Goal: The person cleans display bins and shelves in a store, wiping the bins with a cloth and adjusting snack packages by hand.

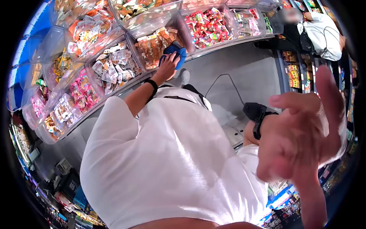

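My left hand, with a black band at the wrist, reaches forward to the front edge of a clear bin of brown packaged snacks. Its fingers are closed over a blue cloth-like item with a dark part on top; its exact kind is unclear. My right hand is raised close to the camera on the right, large and partly blurred. Several of its fingers are stretched apart, and nothing shows in it. A black strap with a small black device sits on that wrist, and a thin dark cable runs from it.
Tiered clear bins hold red-wrapped sweets, pink packets and white packets. A grey metal panel lies below their edge. At the upper right, another person in a white top stands by shelves of packaged goods.
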`<state>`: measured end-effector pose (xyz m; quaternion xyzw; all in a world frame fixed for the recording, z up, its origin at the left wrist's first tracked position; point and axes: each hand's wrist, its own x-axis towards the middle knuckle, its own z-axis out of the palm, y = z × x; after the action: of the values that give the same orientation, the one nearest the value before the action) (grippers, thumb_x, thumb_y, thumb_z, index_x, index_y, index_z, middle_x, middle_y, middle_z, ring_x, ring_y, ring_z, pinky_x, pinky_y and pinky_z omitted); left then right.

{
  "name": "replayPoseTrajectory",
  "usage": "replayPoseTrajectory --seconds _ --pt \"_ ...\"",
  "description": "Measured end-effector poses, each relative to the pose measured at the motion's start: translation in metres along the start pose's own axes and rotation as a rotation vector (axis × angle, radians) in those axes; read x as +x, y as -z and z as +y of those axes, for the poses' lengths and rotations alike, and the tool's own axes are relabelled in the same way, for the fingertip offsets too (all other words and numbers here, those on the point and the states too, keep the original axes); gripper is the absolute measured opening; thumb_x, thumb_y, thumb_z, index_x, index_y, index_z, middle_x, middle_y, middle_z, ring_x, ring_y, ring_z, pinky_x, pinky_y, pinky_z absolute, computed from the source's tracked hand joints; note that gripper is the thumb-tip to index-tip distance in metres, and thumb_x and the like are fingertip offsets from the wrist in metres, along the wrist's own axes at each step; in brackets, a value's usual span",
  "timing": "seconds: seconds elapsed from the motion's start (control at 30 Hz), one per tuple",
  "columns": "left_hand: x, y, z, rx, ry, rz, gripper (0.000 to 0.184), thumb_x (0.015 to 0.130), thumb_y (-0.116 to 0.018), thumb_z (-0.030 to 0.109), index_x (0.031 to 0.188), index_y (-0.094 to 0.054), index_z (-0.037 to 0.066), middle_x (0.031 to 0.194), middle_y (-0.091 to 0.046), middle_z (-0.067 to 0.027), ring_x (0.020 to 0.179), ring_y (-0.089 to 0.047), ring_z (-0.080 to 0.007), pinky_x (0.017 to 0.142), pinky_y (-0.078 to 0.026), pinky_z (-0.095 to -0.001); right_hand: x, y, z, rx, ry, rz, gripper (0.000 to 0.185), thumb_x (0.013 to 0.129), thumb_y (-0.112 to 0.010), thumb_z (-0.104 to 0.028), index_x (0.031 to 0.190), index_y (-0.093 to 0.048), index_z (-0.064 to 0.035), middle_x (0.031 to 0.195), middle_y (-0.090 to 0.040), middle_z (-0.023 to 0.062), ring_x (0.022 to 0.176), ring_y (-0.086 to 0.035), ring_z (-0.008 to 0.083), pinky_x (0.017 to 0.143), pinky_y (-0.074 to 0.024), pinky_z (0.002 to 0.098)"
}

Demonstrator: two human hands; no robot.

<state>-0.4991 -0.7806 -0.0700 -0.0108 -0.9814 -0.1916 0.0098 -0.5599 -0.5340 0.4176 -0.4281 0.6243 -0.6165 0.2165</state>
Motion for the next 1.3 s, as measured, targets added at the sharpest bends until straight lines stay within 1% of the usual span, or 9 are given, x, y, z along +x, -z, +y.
replayPoseTrajectory --seconds 0.07,0.17,0.3,0.43,0.47,0.83,0.97,1.2,1.3 --pt "0.022 -0.011 0.011 -0.074 -0.015 0.076 0.064 0.081 -0.065 0.009 0.141 -0.043 0.011 0.148 -0.037 -0.0208 0.132 -0.041 -0.0415 0.105 -0.039 -0.0539 -0.002 0.016 0.018 -0.626 0.373 0.221 0.073 0.090 -0.071 -0.039 0.129 -0.040 0.0152 0.123 -0.055 0.0378 0.078 -0.069 0.0274 0.062 -0.0544 0.0230" --pt "0.047 -0.014 0.017 -0.091 -0.089 0.217 0.065 0.077 -0.065 0.003 0.138 -0.045 0.012 0.141 -0.040 -0.0236 0.126 -0.045 -0.0432 0.103 -0.042 -0.0493 0.017 0.062 0.065 -0.802 0.386 0.163 0.055 0.087 -0.072 -0.026 0.119 -0.053 0.0148 0.095 -0.067 0.0251 0.073 -0.068 0.0225 0.061 -0.0500 0.0223" --pt "0.045 0.019 0.025 -0.200 0.029 -0.067 0.071 0.075 -0.070 0.006 0.141 -0.045 0.019 0.137 -0.044 -0.0164 0.123 -0.047 -0.0405 0.103 -0.042 -0.0486 0.049 0.093 0.117 -0.876 0.598 0.171 0.021 0.084 -0.069 0.000 0.102 -0.065 0.0105 0.078 -0.071 0.0145 0.060 -0.064 0.0180 0.055 -0.0474 0.0228" --pt "0.013 0.036 0.019 -0.129 0.147 -0.117 0.064 0.081 -0.071 0.012 0.140 -0.048 0.021 0.134 -0.046 -0.0157 0.129 -0.044 -0.0378 0.105 -0.042 -0.0465 0.072 0.105 0.110 -0.542 0.948 0.365 0.043 0.075 -0.079 0.002 0.115 -0.062 0.0050 0.065 -0.064 0.0078 0.055 -0.058 0.0163 0.044 -0.0422 0.0277" --pt "0.006 0.040 0.017 -0.044 0.196 -0.166 0.061 0.082 -0.072 0.017 0.138 -0.050 0.021 0.133 -0.046 -0.0149 0.129 -0.043 -0.0374 0.107 -0.040 -0.0466 0.083 0.104 0.098 -0.572 1.134 0.640 0.029 0.090 -0.058 -0.011 0.116 -0.054 0.0023 0.073 -0.062 0.0059 0.060 -0.059 0.0149 0.050 -0.0473 0.0315" --pt "0.038 0.071 0.047 -0.001 0.167 0.036 0.065 0.077 -0.061 0.001 0.138 -0.054 0.024 0.133 -0.049 -0.0129 0.125 -0.047 -0.0338 0.103 -0.039 -0.0466 0.091 0.123 0.129 -0.585 0.909 0.320 0.030 0.090 -0.059 -0.011 0.116 -0.055 0.0020 0.075 -0.063 0.0065 0.062 -0.060 0.0159 0.053 -0.0475 0.0320" --pt "0.118 0.082 0.065 -0.691 0.258 0.286 0.064 0.091 -0.052 0.000 0.149 -0.039 0.025 0.124 -0.061 -0.0231 0.111 -0.061 -0.0426 0.093 -0.049 -0.0432 0.094 0.125 0.123 -0.634 0.897 0.321 0.030 0.090 -0.059 -0.012 0.116 -0.055 0.0019 0.076 -0.063 0.0068 0.063 -0.060 0.0163 0.054 -0.0476 0.0322" --pt "0.191 0.084 0.031 -0.941 0.647 0.678 0.056 0.103 -0.046 0.024 0.153 -0.020 0.014 0.135 -0.049 -0.0281 0.121 -0.054 -0.0385 0.099 -0.042 -0.0420 0.091 0.127 0.108 -0.725 0.882 0.360 0.031 0.089 -0.060 -0.012 0.117 -0.055 0.0017 0.077 -0.063 0.0072 0.065 -0.060 0.0169 0.056 -0.0478 0.0325" --pt "0.212 0.084 0.009 -0.897 0.584 0.732 0.058 0.101 -0.048 0.030 0.150 -0.024 0.009 0.134 -0.049 -0.0285 0.120 -0.053 -0.0376 0.099 -0.042 -0.0421 0.088 0.125 0.099 -0.744 0.866 0.384 0.031 0.089 -0.061 -0.012 0.117 -0.056 0.0016 0.078 -0.063 0.0074 0.066 -0.060 0.0172 0.056 -0.0478 0.0327"
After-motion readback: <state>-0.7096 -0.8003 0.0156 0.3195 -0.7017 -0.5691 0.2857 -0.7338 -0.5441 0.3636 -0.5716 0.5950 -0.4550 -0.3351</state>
